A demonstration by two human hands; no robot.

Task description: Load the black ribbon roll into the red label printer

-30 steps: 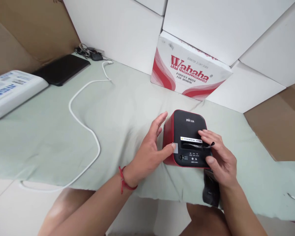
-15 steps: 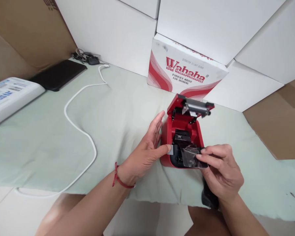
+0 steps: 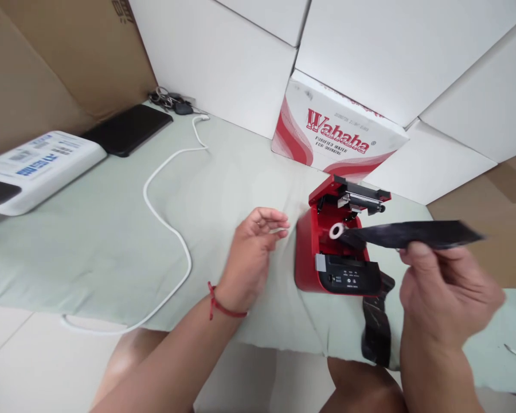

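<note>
I had the right hand [image 3: 451,292] pinching a black strip [image 3: 417,234] between thumb and fingers, its other end at a white-cored roll [image 3: 336,231] inside the open red printer [image 3: 307,258]; my left hand [image 3: 251,258] hovered just beside, fingers curled, a narrow gap to the thumb; the printer stood on the cloth-covered tabletop [image 3: 236,166], in front of the Wahaha box [image 3: 337,129].

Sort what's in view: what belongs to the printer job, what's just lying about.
Likely in the job:
open printer
roll inside it
black strip in right hand
second strip near printer

Apparently just lying about:
keys
black slab
white device
white cable
Wahaha box
</note>
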